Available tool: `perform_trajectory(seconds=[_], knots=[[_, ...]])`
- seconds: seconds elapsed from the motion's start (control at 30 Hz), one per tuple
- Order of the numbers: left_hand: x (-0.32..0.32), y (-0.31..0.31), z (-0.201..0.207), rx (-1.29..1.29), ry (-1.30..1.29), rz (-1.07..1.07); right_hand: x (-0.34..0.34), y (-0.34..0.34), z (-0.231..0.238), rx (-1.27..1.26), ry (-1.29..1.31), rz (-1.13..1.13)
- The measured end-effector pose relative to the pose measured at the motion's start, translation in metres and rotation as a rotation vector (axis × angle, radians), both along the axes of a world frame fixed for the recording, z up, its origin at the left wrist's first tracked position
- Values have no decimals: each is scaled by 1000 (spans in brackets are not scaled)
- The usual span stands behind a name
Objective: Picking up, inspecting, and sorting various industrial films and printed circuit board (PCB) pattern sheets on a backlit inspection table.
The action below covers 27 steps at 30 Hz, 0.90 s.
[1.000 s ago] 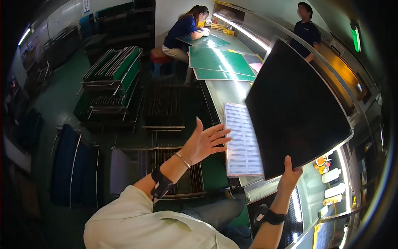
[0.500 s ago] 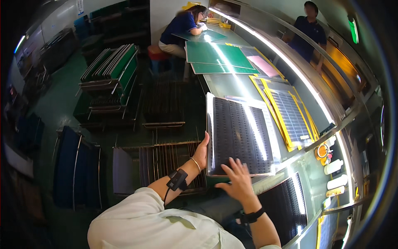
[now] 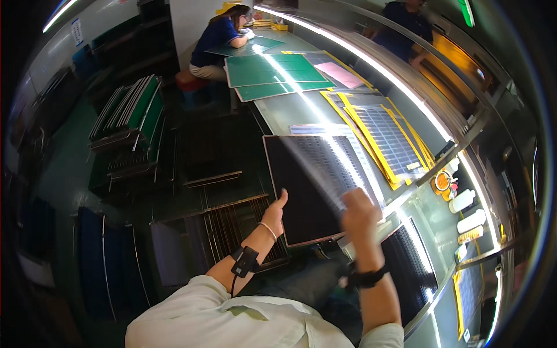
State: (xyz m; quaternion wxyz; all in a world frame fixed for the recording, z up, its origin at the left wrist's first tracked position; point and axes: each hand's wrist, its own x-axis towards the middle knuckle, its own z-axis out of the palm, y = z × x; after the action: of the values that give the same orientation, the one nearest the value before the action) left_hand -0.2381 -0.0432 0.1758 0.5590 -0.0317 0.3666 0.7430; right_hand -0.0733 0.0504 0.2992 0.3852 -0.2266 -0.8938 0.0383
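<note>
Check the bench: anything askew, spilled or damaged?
Slightly askew: the yellow-edged sheets lie fanned on the bench, edges not lined up, right of the panel in the left hand. No spill or damage stands out.

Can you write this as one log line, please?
left hand: holding black panel at left edge; right hand: blurred, apparently pinching patterned film; film: over panel's right part; nearby: yellow-edged sheets

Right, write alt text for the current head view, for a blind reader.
A person's left hand holds the left edge of a flat rectangular black panel; the blurred right hand seems to grip a glossy patterned film partly covering it. Beyond, green rectangular sheets lie on a grey worktable.
</note>
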Motion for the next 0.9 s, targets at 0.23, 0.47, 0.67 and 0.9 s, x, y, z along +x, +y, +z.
perform_trajectory(seconds=[0.23,0.47,0.67,0.9], knots=[[-7,19,-19,-169,233,192,94,-28,131,377,89,-127],[1,19,2,-217,1335,679,239,-117,77,-67,-135,-434],[89,-14,46,29,228,-719,291,-202,-55,-850,401,-717],[104,-55,62,-146,590,-1271,323,-266,-107,-1312,1129,-855]])
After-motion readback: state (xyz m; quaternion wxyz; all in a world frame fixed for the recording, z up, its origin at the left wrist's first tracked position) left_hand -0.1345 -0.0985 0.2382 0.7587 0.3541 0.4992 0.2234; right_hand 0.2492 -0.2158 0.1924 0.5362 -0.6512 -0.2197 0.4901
